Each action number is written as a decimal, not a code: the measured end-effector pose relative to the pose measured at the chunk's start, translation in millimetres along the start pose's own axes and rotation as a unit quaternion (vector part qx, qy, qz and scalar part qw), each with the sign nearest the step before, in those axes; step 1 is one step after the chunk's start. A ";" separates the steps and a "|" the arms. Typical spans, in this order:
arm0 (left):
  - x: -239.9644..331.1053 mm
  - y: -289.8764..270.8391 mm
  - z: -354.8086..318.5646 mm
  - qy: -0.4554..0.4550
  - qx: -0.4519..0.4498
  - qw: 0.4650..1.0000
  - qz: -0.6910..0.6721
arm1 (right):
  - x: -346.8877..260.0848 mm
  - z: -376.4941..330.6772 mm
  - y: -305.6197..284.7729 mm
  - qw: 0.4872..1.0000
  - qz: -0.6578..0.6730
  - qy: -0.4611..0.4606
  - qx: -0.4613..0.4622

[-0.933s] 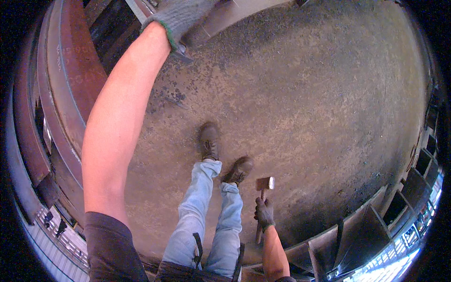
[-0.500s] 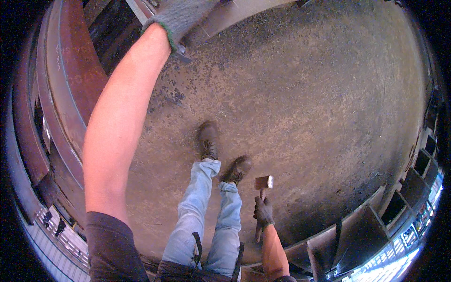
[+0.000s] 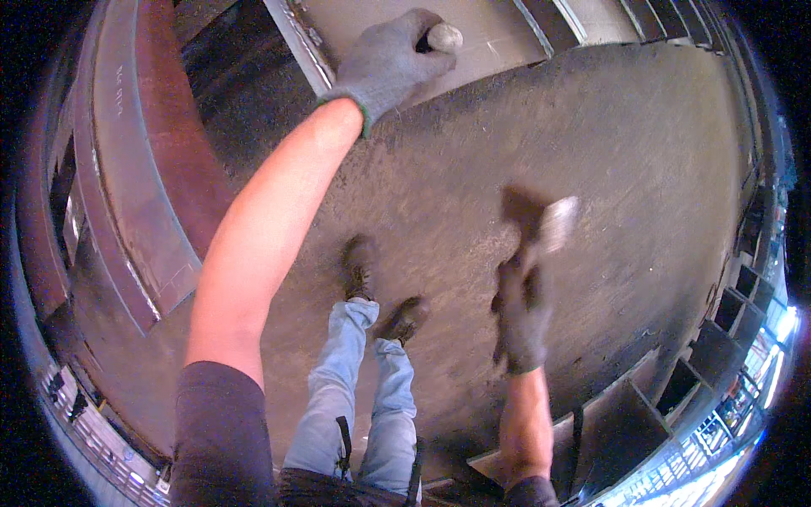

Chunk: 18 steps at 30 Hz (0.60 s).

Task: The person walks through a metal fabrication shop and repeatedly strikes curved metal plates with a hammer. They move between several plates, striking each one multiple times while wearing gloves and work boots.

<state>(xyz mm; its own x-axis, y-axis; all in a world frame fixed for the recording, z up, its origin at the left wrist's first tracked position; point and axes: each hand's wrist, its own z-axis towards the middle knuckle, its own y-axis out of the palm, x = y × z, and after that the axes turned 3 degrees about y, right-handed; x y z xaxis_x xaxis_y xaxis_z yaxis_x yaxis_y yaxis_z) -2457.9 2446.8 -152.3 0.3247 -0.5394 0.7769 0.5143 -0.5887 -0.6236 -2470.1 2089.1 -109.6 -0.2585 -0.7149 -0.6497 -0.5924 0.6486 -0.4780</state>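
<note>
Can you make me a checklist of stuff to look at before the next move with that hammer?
1. Left hand gloved: ok.
2. Right hand gloved and around the hammer: ok.
3. Left hand wrapped around the round-ended thing: ok.
4. Hammer head sharp enough to judge its exact tilt: not ok, it is blurred.
5. Round-ended thing's other end steady: cannot tell, it is hidden.
6. Boots on the floor: ok.

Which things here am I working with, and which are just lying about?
In use:
hammer, blurred, in the right hand
round-ended object, kind unclear, in the left hand

Lying about, away from both hands:
reddish-brown metal beam at left
dark metal plates at lower right
</note>
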 end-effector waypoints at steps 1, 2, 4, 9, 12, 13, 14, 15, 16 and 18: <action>4.4 -1.0 -3.3 -0.013 -0.005 1.000 0.018 | -53.0 4.6 -4.7 0.998 0.030 -0.051 0.013; 10.9 -2.2 -6.4 -0.023 -0.010 0.999 0.032 | -85.6 7.9 -10.9 0.988 0.119 -0.096 0.018; 16.2 -5.8 -6.3 -0.020 -0.025 0.999 0.013 | -121.0 28.9 -23.1 0.898 0.374 -0.204 -0.109; 23.6 14.6 2.0 -0.043 -0.037 0.998 0.002 | -108.9 130.1 7.0 0.831 -0.273 -0.466 0.133; 15.0 8.1 -2.9 -0.033 -0.014 0.999 0.019 | -123.5 99.8 15.1 0.942 -0.231 -0.244 0.009; 12.1 8.7 -9.1 -0.030 -0.005 0.999 0.022 | -111.4 81.2 9.7 0.967 -0.177 -0.181 -0.025; 2.1 4.7 -5.6 -0.044 0.012 0.999 -0.025 | -107.4 74.4 9.9 0.982 -0.120 -0.133 -0.054; -12.1 8.6 -2.2 -0.066 0.020 0.994 -0.087 | -96.9 55.6 4.2 0.994 -0.076 -0.048 -0.065; -13.5 1.7 8.7 -0.074 0.044 0.987 -0.135 | -92.7 47.8 1.8 0.997 -0.019 0.014 -0.078; 3.8 -1.4 4.0 -0.102 0.068 0.988 -0.090 | -35.6 26.2 -5.7 0.994 0.042 0.074 -0.064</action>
<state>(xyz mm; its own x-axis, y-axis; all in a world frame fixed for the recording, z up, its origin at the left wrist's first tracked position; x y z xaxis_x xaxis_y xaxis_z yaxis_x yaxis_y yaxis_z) -2454.2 2448.0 -148.1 0.3641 -0.2933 0.8840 0.6761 -0.5696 -0.4674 -2437.4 2117.7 -99.2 -0.4146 -0.6961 -0.5861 -0.6532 0.6761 -0.3409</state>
